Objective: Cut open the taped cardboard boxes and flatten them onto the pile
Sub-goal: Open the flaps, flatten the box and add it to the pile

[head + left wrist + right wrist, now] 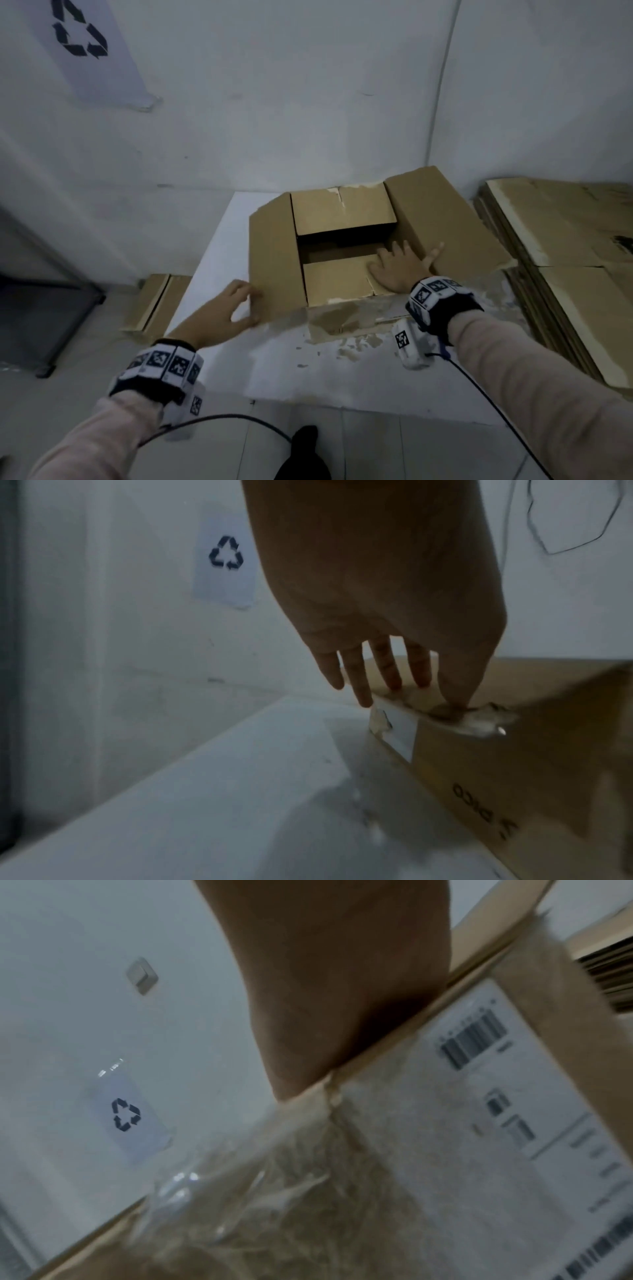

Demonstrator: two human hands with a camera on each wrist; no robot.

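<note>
A brown cardboard box (274, 257) stands on a white board (219, 246) with its top flaps spread open and its inside dark. My left hand (236, 305) touches the near corner of the left flap; in the left wrist view the fingers (356, 680) are straight and the thumb presses on torn tape at the box (514, 764) corner. My right hand (400, 267) lies flat with spread fingers on the near inner flap, thumb reaching onto the right flap. The right wrist view shows the palm (342, 988) against the box edge, above a shipping label (496, 1096) and crumpled clear tape (257, 1191).
A pile of flattened boxes (565, 257) lies to the right of the board. A folded piece of cardboard (154, 301) lies on the floor at the left, beside a dark grey unit (41, 308). A recycling sign (82, 37) hangs on the white wall behind.
</note>
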